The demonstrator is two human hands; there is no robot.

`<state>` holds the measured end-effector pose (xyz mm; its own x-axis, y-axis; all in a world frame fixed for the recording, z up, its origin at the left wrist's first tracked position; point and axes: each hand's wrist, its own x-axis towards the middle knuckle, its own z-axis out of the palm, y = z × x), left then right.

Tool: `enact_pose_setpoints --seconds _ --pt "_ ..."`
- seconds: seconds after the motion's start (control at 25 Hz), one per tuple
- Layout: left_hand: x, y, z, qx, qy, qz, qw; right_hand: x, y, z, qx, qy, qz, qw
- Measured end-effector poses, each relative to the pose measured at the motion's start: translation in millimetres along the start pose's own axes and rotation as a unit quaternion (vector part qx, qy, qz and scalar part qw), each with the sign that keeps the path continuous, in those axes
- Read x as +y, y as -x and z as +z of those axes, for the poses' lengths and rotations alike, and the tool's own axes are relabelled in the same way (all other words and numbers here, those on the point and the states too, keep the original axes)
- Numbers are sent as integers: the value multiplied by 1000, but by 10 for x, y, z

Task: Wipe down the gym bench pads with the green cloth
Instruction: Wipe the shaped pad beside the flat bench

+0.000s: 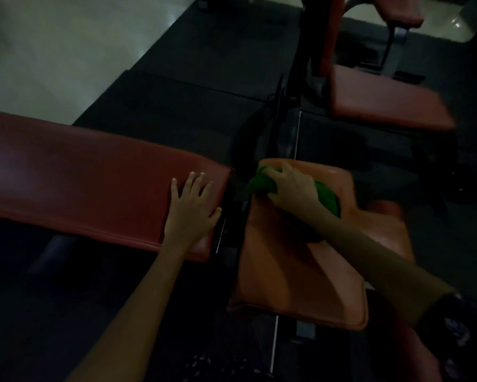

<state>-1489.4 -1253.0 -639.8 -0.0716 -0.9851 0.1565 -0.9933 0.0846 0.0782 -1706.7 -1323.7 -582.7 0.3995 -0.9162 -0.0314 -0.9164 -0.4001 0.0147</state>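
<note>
Nearest you, the seat pad (pixel 300 271) tilts at lower right, across a dark gap from the long back pad (pixel 80 175) stretching left. Your left hand (pixel 191 209) lies flat on the back pad's right end, fingers spread, while your right hand (pixel 292 187) grips the bunched cloth (pixel 262 183) against the seat pad's far edge. Another bench (pixel 383 103) stands far right.
</note>
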Motion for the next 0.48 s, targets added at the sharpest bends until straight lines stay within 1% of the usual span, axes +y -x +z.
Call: enact_pose_setpoints --seconds 0.08,0.16,0.2,0.24,0.32,0.36,0.44,0.48 --pt "9 4 7 4 -1 -6 1000 427 -66 -39 37 -29 103 994" --pt "20 22 3 3 6 -9 1000 876 2 -62 68 -71 216 971" --pt "28 32 1 5 5 -9 1000 1035 73 -49 70 -93 255 960" --pt "33 39 -2 6 1 -9 1000 1113 126 -34 68 -109 275 953" --pt "45 44 -11 3 -5 -5 1000 1032 164 -8 70 -97 274 954" --pt "46 47 -17 -1 -7 -5 1000 903 164 -1 80 -79 259 959" --pt "42 41 -31 -8 -4 -6 1000 561 216 -9 81 -55 200 975" --pt "42 44 -37 -11 -5 -6 1000 354 295 -6 59 -60 168 982"
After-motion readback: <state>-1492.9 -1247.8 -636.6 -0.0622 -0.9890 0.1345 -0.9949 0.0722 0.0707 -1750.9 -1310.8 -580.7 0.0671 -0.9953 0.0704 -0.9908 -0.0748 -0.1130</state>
